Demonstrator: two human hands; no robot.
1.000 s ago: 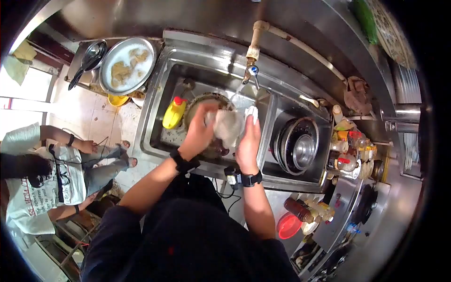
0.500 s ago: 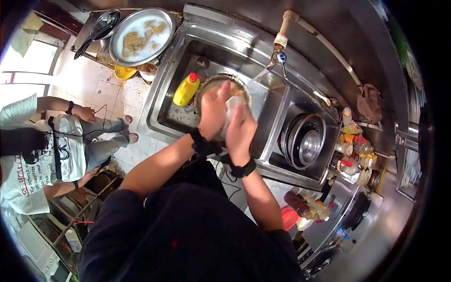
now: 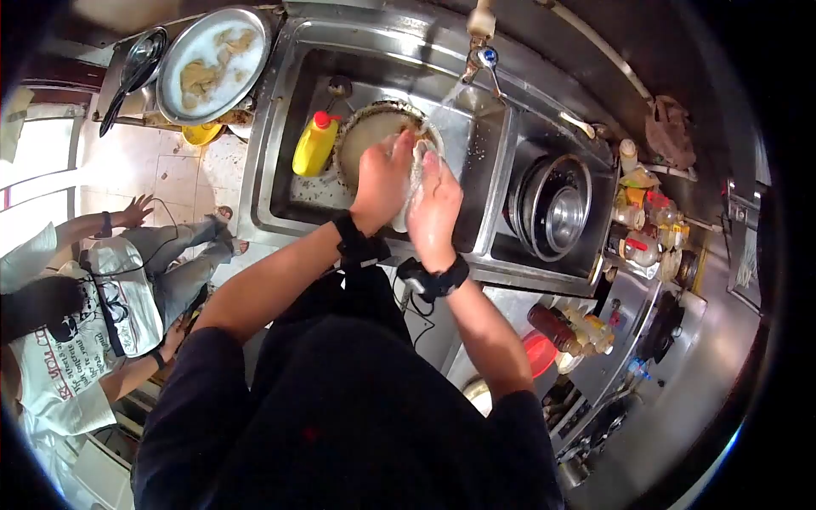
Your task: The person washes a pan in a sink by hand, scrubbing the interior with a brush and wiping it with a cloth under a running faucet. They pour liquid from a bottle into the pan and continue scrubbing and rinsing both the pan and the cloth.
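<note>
Both my hands are together over the left sink basin (image 3: 289, 183). My left hand (image 3: 382, 180) is closed and presses against one side of a wet whitish cloth (image 3: 416, 177). My right hand (image 3: 434, 208) grips the cloth from the other side, fingers pointing away from me. Part of the cloth is hidden between the palms. Just beyond them, a round pan (image 3: 364, 140) of murky water with a dark, stained rim sits in the sink. To its left stands a yellow bottle (image 3: 314, 149) with a red cap.
Water runs from the faucet (image 3: 484, 61). Stacked metal bowls (image 3: 554, 208) fill the right basin. A large bowl (image 3: 174, 102) of suds and tan cloths stands at upper left, beside a black-handled pan (image 3: 140, 64). Another person (image 3: 76, 327) sits at left. Bottles (image 3: 637, 242) line the right.
My view has shifted a little, so the sink sits further left. My hands have come nearer to me relative to the pan, showing more of its water. The other person's hand has lifted, fingers spread.
</note>
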